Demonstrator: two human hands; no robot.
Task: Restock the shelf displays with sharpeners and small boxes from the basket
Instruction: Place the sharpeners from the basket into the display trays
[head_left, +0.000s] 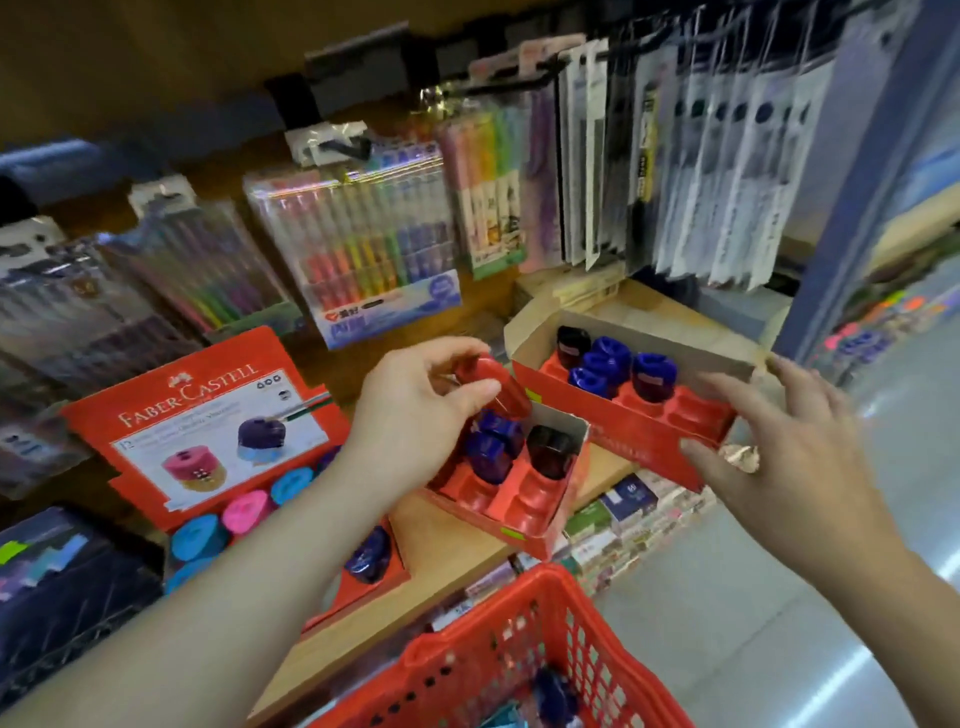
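My left hand (415, 415) grips a red sharpener (496, 384) above a small red display box (524, 499), which holds two blue sharpeners (493, 441) and a dark red one (550, 449). My right hand (779, 447) is spread open at the front right corner of a second red display box (649, 441) on the shelf; that box holds several blue sharpeners (602, 364) and a dark one. The red basket (519, 649) sits below, with a blue item inside.
A Faber-Castell display (208, 415) with pink and cyan round sharpeners stands at the left. Packs of pens and highlighters (358, 239) hang behind. Small boxes (623, 519) line the lower shelf under the wooden shelf edge (447, 551). Grey floor lies at the right.
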